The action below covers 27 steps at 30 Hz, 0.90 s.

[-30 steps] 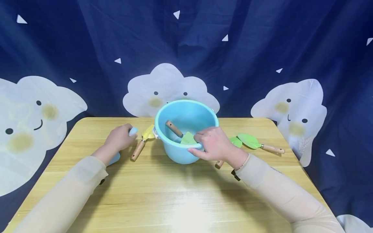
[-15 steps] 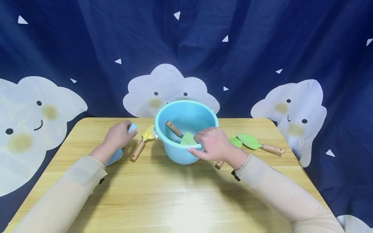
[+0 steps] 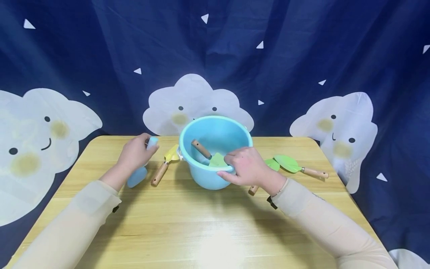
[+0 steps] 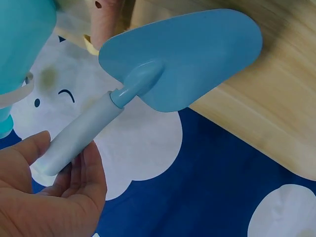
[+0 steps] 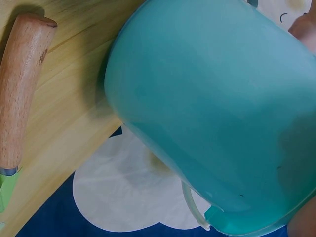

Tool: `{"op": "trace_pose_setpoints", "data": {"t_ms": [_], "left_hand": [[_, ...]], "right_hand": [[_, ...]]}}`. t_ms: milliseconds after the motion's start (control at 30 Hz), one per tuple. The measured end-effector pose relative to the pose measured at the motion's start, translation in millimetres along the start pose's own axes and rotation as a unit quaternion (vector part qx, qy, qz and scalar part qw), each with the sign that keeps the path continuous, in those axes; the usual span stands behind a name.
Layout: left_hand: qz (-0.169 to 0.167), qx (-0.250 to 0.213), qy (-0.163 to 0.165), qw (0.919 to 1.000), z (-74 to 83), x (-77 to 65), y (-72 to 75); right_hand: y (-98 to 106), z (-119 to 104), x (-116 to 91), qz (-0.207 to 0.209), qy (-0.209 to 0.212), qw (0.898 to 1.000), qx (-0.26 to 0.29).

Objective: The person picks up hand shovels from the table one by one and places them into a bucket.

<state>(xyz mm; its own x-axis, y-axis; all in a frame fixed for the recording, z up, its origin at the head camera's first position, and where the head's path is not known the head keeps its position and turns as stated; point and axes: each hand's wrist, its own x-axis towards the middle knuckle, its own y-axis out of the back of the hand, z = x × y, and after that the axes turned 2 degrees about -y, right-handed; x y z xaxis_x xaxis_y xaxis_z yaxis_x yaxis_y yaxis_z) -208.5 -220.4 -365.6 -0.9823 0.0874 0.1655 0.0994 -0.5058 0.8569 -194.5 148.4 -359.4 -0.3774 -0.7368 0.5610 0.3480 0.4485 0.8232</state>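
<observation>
My left hand (image 3: 134,152) grips a light blue toy trowel by its pale handle (image 4: 81,133), and the broad blue blade (image 4: 192,54) points down toward the table in the head view. At the middle of the table stands a light blue bucket (image 3: 206,178). My right hand (image 3: 246,166) holds the bucket's near rim, thumb outside and fingers over the edge. Inside the bucket lies a tool with a wooden handle (image 3: 201,148) and a light green head (image 3: 217,160). Between my left hand and the bucket is a yellow hand trowel (image 3: 161,172) with a wooden handle.
Right of the bucket lies a green leaf-shaped trowel (image 3: 287,163) with a wooden handle. Another green tool (image 3: 272,164) is partly covered by my right hand. A dark blue curtain (image 3: 228,45) with white clouds hangs behind the wooden table (image 3: 174,231).
My left hand has lifted slightly up and back with the blue trowel, showing more of its blade. My right hand and the bucket have stayed in place.
</observation>
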Motion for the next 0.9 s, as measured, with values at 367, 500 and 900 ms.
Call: {"op": "trace_pose_setpoints", "data": {"t_ms": [367, 500, 900], "left_hand": [[0.033, -0.034, -0.011, 0.9988, 2.9, -4.7, 1.3], [0.050, -0.045, -0.016, 0.9976, 2.8, -6.6, -1.3], [0.077, -0.087, -0.019, 0.9930, 2.8, -8.4, -2.8]], "right_hand": [[-0.2, 0.2, 0.4, -0.002, -0.002, 1.000, -0.001], [0.3, -0.2, 0.9, 0.000, -0.001, 1.000, 0.000], [-1.1, 0.8, -0.5, -0.008, -0.004, 1.000, -0.001]]}}
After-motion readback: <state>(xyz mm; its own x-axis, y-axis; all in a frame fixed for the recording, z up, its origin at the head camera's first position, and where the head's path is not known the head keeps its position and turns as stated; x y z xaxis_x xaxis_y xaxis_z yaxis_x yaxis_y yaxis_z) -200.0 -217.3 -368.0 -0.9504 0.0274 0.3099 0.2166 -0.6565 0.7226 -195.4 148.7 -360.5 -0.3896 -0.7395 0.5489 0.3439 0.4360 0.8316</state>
